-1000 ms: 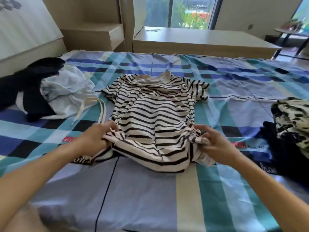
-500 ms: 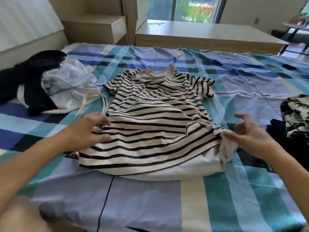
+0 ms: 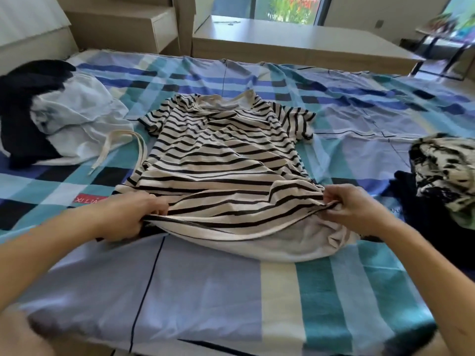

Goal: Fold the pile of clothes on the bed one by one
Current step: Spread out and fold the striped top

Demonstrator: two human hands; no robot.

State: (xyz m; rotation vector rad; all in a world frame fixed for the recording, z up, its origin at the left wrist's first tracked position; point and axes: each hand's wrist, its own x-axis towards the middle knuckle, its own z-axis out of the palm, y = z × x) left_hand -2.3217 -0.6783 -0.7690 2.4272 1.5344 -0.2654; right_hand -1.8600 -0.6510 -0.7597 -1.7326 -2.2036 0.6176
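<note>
Now left hand [image 3: 128,214] and right hand [image 3: 357,209] tight around striped shirt [image 3: 226,160] hem corners, flat bedspread [image 3: 205,291] nearside.

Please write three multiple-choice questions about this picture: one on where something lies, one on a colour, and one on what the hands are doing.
1. On which side of the striped shirt does the white garment lie?
A. on its left
B. on its right
C. on top of it

2. What colour are the shirt's stripes?
A. red
B. black
C. green

3. What are the left hand and the right hand doing?
A. both grip the shirt's hem
B. both hang empty in the air
C. only the left holds the shirt

Answers:
1 A: the white garment lies beyond the shirt's left sleeve.
2 B: the stripes are black on cream cloth.
3 A: the fingers of each hand curl round bunched hem fabric.
</note>
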